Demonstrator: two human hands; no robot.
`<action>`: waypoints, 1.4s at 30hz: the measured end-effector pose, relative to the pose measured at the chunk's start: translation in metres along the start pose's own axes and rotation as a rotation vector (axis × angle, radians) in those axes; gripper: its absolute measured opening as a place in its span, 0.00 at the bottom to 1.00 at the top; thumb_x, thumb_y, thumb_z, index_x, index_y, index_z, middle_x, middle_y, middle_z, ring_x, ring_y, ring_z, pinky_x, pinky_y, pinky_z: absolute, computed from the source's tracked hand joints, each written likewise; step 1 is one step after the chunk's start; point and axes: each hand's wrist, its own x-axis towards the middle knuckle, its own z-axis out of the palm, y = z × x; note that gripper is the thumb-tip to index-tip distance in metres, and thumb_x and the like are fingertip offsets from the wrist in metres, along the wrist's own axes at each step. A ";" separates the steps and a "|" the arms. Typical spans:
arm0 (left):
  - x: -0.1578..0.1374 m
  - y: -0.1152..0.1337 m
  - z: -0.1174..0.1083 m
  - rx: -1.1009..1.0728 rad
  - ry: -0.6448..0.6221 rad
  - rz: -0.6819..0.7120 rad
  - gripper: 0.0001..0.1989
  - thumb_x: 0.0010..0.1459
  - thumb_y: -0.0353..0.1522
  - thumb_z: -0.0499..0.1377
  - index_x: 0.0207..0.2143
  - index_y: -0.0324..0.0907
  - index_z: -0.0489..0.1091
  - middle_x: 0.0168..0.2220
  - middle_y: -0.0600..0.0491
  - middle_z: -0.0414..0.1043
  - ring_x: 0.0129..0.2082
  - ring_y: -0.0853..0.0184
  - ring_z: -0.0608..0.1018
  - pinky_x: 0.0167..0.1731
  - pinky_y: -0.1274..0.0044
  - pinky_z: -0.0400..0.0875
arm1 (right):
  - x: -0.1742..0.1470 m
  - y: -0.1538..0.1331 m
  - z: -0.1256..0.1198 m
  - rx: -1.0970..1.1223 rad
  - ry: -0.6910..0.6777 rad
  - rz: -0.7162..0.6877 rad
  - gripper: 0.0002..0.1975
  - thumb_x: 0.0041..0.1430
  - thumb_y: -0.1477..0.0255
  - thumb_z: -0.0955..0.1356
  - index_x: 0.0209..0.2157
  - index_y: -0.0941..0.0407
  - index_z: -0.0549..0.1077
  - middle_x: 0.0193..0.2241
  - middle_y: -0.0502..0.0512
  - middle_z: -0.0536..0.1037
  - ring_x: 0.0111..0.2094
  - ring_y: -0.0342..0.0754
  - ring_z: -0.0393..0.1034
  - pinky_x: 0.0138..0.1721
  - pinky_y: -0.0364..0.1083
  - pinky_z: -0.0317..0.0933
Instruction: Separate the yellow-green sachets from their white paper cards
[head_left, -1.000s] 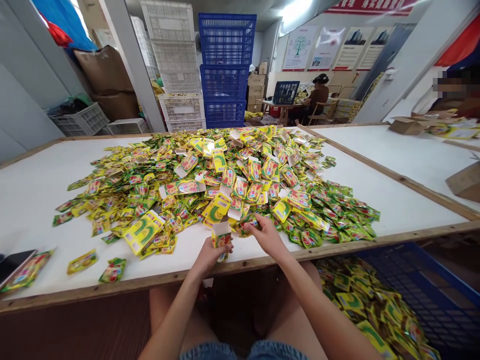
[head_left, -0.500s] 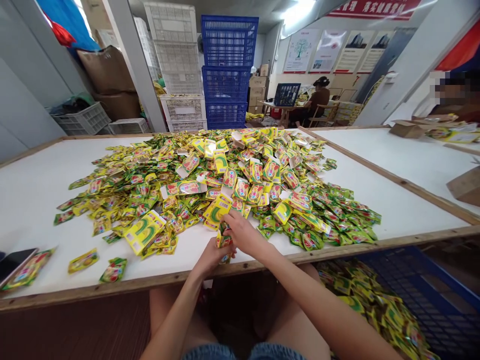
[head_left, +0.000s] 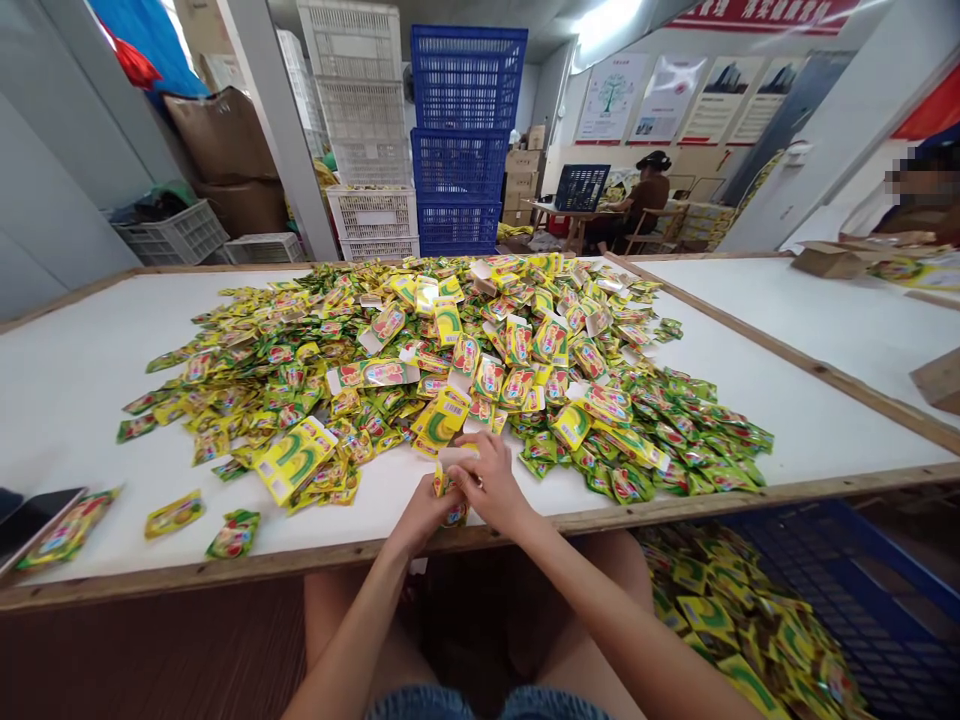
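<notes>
I've got L hand (head_left: 422, 515) gripping a small box (head_left: 439, 480) by the table's (head_left: 375, 505) near edge, approx mid. R hand (head_left: 495, 487) is at its white flap (head_left: 456, 457), can't tell if pinching tbh. Pile of pkts + boxes (head_left: 450, 355) just beyond, twd far edge.

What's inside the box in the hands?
A white flap shows at the top of the box; anything inside cannot be seen, covered by the flap and right hand.
</notes>
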 end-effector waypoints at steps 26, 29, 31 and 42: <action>-0.010 -0.002 0.004 -0.051 0.255 0.296 0.13 0.53 0.33 0.56 0.41 0.43 0.63 0.41 0.50 0.69 0.43 0.64 0.72 0.44 0.73 0.65 | -0.009 0.023 0.006 0.437 0.055 0.134 0.10 0.56 0.72 0.63 0.40 0.55 0.69 0.31 0.52 0.74 0.32 0.45 0.68 0.36 0.45 0.62; -0.014 0.003 0.007 -0.051 0.254 0.313 0.12 0.53 0.32 0.56 0.41 0.43 0.62 0.40 0.50 0.70 0.43 0.64 0.72 0.45 0.73 0.65 | -0.012 0.019 0.006 0.435 0.063 0.087 0.08 0.56 0.72 0.63 0.38 0.54 0.72 0.33 0.53 0.74 0.36 0.46 0.68 0.39 0.46 0.62; -0.017 0.008 0.006 0.021 0.233 0.310 0.08 0.53 0.34 0.56 0.37 0.41 0.66 0.39 0.49 0.71 0.43 0.63 0.72 0.46 0.73 0.65 | -0.015 0.017 0.004 0.421 0.048 0.052 0.07 0.56 0.71 0.64 0.34 0.54 0.73 0.35 0.54 0.75 0.40 0.47 0.68 0.41 0.46 0.61; -0.012 0.013 0.006 0.020 0.312 0.256 0.09 0.52 0.36 0.57 0.35 0.41 0.69 0.34 0.51 0.73 0.35 0.66 0.74 0.38 0.76 0.67 | -0.009 0.013 0.007 0.349 0.032 0.117 0.07 0.56 0.69 0.64 0.33 0.55 0.72 0.27 0.51 0.75 0.27 0.43 0.67 0.30 0.42 0.61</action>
